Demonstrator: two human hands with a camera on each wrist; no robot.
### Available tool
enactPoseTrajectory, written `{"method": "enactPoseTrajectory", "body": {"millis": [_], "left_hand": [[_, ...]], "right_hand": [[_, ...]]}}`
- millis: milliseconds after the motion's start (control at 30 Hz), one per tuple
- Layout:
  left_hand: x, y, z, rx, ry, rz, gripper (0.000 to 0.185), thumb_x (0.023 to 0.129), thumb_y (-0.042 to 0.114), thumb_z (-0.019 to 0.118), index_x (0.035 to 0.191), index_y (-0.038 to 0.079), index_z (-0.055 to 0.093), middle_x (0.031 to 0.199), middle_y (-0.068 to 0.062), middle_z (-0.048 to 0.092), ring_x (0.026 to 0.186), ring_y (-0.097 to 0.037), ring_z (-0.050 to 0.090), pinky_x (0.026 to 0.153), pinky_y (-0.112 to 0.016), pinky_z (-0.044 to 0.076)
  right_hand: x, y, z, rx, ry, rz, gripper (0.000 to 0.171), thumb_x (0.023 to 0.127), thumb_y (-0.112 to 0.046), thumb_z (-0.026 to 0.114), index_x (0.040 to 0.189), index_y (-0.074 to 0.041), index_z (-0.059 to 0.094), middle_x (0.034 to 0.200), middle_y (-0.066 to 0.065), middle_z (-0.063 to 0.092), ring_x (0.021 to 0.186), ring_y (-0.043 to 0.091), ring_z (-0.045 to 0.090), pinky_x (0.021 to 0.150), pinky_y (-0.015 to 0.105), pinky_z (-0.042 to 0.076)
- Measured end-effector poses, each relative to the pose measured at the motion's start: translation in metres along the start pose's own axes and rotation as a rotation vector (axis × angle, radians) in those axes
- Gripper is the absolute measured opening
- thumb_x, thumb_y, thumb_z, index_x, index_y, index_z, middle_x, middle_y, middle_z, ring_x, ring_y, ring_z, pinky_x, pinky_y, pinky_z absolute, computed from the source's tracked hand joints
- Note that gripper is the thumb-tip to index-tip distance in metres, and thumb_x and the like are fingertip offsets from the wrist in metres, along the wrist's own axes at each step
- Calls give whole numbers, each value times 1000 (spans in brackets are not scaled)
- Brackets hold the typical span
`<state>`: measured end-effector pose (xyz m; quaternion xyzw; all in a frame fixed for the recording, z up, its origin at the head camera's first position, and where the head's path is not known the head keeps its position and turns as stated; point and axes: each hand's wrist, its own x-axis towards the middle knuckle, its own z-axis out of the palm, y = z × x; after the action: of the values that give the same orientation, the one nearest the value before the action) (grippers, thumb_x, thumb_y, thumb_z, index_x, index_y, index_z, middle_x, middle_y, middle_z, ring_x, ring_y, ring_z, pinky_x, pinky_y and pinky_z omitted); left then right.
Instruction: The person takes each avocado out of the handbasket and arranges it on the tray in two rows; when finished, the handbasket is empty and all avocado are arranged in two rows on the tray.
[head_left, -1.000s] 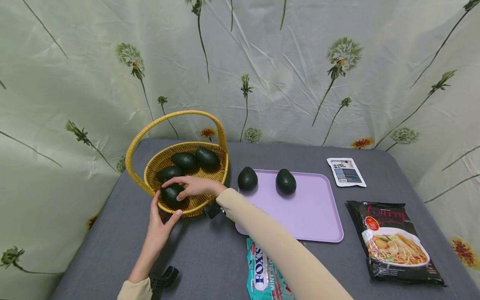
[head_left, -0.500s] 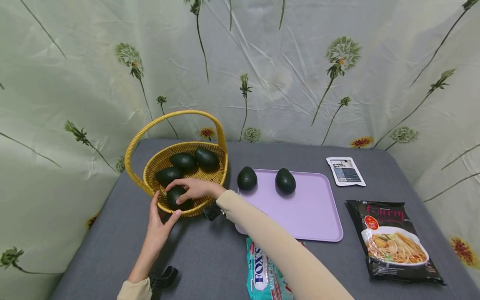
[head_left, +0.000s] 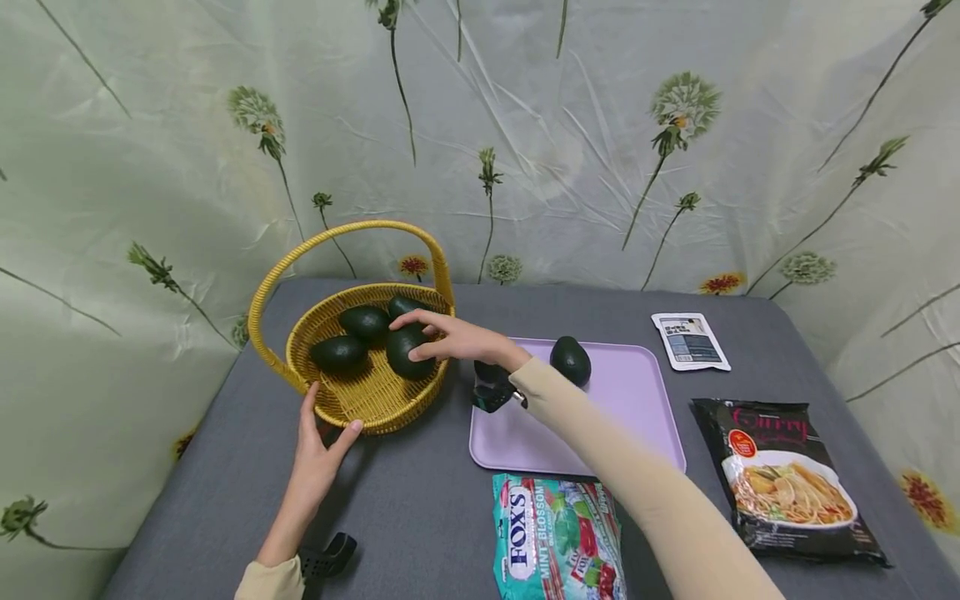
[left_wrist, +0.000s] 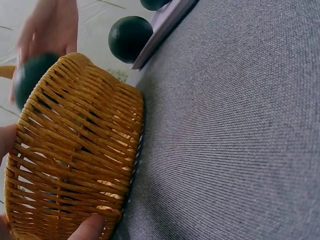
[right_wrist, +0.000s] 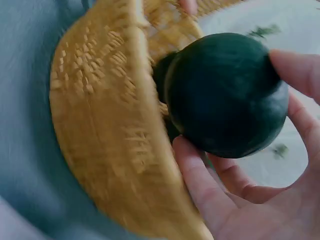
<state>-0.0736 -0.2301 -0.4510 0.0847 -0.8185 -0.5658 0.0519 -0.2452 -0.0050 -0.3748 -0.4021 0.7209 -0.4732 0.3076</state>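
My right hand (head_left: 467,342) grips a dark green avocado (head_left: 407,354) above the right side of the yellow wicker basket (head_left: 375,412). In the right wrist view, fingers and thumb wrap the held avocado (right_wrist: 227,95) near the basket's rim. Within the basket lie another avocado (head_left: 339,356), a second avocado (head_left: 364,323) and a third avocado (head_left: 405,305), partly hidden by my fingers. My left hand (head_left: 317,462) holds the basket's near left edge, its thumb against the wicker (left_wrist: 80,145) in the left wrist view.
Right of the basket, a lilac tray (head_left: 630,417) bears one avocado (head_left: 571,361); another avocado (left_wrist: 131,39) sits at its left edge, mostly behind my right wrist in the head view. Around it lie a teal candy bag (head_left: 558,537), a black noodle pack (head_left: 795,483) and a white packet (head_left: 691,342).
My right hand has lifted the avocado from the basket's near part and carried it right and away from me. The left hand stays on the basket.
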Motion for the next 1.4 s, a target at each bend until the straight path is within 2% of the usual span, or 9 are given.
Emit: {"method": "enactPoseTrajectory", "body": {"millis": [100,167,333,433,633,867,1133,1400], "left_hand": [[0,0,0,8,6,-1,89,96,18,60,154,14,-6,157,-18,-5,136,-47,15,101,-63,22],[0,-1,-1,10,7,-6,89,96,19,60,154,15,-6,157,-17,-6,136,-47,16,102,-62,23],[1,-1,-1,6,-2,-17,89,96,19,60,154,17,-8,157,-16,-7,137,-47,15,102,-63,22],[1,-2,0,5,-5,-14,90,96,19,60,154,17,-8,157,-17,-7,137,-47,15,102,-63,22],[0,-1,0,11,-7,-19,89,96,21,60,154,17,-7,156,-17,-6,135,-49,18,100,-63,25],[-2,-1,0,14,-4,-46,89,96,24,60,154,20,-7,157,-16,-7,134,-50,18,100,-64,24],[-2,-2,1,-12,-15,-35,88,97,23,58,154,20,-8,157,-15,-8,135,-49,18,101,-63,24],[0,-1,1,-5,-8,-39,88,96,24,59,154,20,-8,156,-16,-7,135,-47,18,102,-62,22]], "right_hand": [[-23,-3,-22,-6,63,-3,50,97,-24,58,143,-22,42,143,-1,38,117,20,45,87,45,45],[-40,-5,-36,9,99,3,49,96,-23,58,143,-21,42,141,3,40,122,23,43,90,46,44],[-83,-4,-67,56,198,38,49,96,-20,57,143,-19,42,129,13,49,119,28,46,95,48,41],[-111,4,-82,62,279,71,50,96,-18,58,143,-17,43,131,14,47,119,28,45,96,50,40],[-172,27,-98,54,409,184,51,97,-22,57,144,-15,38,129,21,45,114,32,50,98,56,36],[-229,58,-103,12,475,300,52,100,-24,53,146,-12,33,135,28,41,119,41,46,98,61,33],[-264,83,-98,15,466,390,55,99,-24,53,147,-7,30,137,31,35,123,44,39,96,60,36],[-271,101,-90,17,460,408,56,98,-23,56,145,-6,33,134,31,40,119,42,43,91,55,43]]}}
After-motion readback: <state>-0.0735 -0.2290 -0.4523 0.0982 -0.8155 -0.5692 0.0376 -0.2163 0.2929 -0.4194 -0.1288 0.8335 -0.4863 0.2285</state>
